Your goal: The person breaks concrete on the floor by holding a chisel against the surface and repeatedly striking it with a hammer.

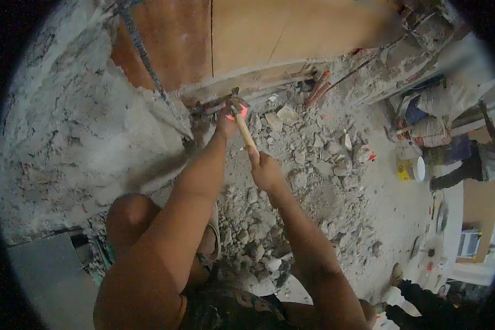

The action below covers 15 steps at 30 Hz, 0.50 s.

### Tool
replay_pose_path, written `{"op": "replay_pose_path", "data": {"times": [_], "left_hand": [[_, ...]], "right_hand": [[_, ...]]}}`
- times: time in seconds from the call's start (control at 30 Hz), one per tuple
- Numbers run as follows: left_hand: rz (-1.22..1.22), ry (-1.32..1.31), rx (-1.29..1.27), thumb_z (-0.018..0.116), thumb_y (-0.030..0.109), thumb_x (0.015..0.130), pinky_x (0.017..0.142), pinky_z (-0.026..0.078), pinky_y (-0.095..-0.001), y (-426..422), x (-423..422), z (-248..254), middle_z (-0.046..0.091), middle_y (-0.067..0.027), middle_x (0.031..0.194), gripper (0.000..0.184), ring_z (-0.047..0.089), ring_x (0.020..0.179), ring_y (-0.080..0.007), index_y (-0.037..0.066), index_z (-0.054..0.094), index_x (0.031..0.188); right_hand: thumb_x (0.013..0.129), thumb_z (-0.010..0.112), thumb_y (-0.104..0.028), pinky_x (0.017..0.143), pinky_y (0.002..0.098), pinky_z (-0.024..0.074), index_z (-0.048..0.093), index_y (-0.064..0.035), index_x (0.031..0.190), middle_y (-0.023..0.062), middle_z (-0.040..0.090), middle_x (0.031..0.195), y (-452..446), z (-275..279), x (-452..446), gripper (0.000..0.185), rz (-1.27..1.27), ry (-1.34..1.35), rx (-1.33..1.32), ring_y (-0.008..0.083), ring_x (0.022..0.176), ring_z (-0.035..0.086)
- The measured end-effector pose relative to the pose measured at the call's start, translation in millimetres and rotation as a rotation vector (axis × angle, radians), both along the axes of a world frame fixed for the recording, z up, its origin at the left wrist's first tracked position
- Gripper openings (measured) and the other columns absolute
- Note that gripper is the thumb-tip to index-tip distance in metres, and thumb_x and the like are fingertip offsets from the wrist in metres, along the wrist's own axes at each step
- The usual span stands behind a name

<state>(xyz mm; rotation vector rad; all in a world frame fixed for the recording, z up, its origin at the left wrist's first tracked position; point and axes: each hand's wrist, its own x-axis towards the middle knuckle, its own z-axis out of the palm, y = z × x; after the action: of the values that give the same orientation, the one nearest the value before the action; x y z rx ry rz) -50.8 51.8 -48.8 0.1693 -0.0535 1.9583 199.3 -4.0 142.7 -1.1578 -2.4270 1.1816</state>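
My right hand (pixel 267 171) is closed around the wooden handle of a hammer (pixel 246 135). The hammer's dark head lies right over my left hand (pixel 226 122), at the foot of the wall. My left hand is wrapped around what looks like a chisel (pixel 210 103), with a bright pink-red guard (pixel 243 110) beside the fingers. Its dark shaft points left toward the broken wall base; the hammer head hides part of it and of my fingers. Broken concrete rubble (pixel 308 148) covers the floor beside both hands.
A bare steel bar (pixel 143 52) slants down the rough wall at left. Wooden panels (pixel 247 33) stand ahead, with red pipes (pixel 317 91) at their foot. To the right are a yellow bucket (pixel 411 169) and filled sacks (pixel 432 132). Another person's dark-clothed leg (pixel 462 171) shows there.
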Motion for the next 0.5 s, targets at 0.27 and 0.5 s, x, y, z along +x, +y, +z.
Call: {"op": "replay_pose_path", "data": {"times": [0.27,0.5], "left_hand": [[0.481,1.506,-0.708,0.068,0.018,0.081,0.083,0.047,-0.0329,-42.5,1.8,10.9,0.06,-0.0092,0.104,0.039,0.059,0.091,-0.0219,0.002,0.054,0.114],[0.562,1.505,-0.831,0.072,0.03,0.078,0.085,0.045,-0.0361,-63.6,60.8,130.7,0.063,-0.0103,0.097,0.036,0.059,0.091,-0.0249,0.005,0.061,0.102]], "right_hand": [[0.098,0.035,-0.048,0.043,0.0228,0.0316,0.049,-0.0072,0.075,-0.0012,0.046,0.058,-1.2,127.8,29.2,0.05,-0.208,0.703,-0.035,0.006,0.048,0.041],[0.098,0.036,-0.05,0.043,0.0234,0.0315,0.048,-0.0069,0.073,-0.0017,0.044,0.058,-22.8,101.4,138.3,0.05,-0.463,0.822,-0.187,0.006,0.048,0.038]]}}
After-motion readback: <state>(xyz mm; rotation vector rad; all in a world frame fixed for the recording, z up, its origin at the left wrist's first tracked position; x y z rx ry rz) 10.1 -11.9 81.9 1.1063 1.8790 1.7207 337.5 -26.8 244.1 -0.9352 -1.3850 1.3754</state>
